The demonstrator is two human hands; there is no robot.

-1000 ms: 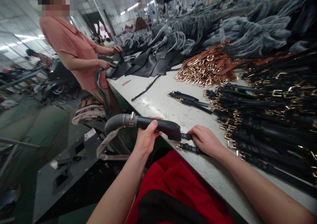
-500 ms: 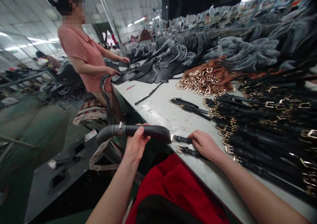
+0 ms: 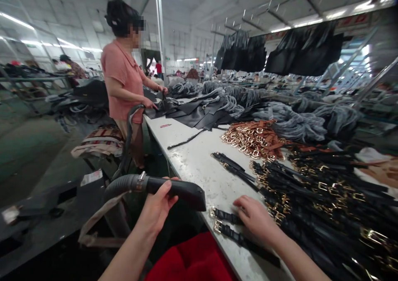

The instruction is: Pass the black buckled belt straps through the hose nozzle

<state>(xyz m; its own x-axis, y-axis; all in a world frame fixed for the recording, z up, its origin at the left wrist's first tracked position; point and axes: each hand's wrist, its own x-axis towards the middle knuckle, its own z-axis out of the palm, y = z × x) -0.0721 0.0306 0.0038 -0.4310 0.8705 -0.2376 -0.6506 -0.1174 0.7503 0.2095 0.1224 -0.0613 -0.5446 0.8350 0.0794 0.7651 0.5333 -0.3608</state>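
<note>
My left hand (image 3: 161,202) is wrapped round a black flat-mouthed nozzle (image 3: 183,192), which is clamped to a grey corrugated hose (image 3: 121,185). The nozzle's mouth points right, beside the table edge and just left of two black straps. Each strap has a gold buckle and lies on the white table: the upper strap (image 3: 226,215) and the lower strap (image 3: 231,233). Over the upper strap is my right hand (image 3: 256,219), palm down, its fingers a little apart and loosely bent. Whether its fingertips touch that strap, I cannot tell.
Black buckled straps (image 3: 314,198) are heaped to the right, with brown ring-fitted straps (image 3: 255,138) behind. Several more black straps (image 3: 233,167) lie mid-table. A co-worker (image 3: 124,73) in a pink shirt handles black sheets (image 3: 199,113) at the far end. A dark machine (image 3: 59,219) stands at left.
The camera view has tilted up, so everything sits lower in the picture. The nozzle's mouth has dipped and come away from the upper buckle. My right hand's fingers have loosened from the upper strap.
</note>
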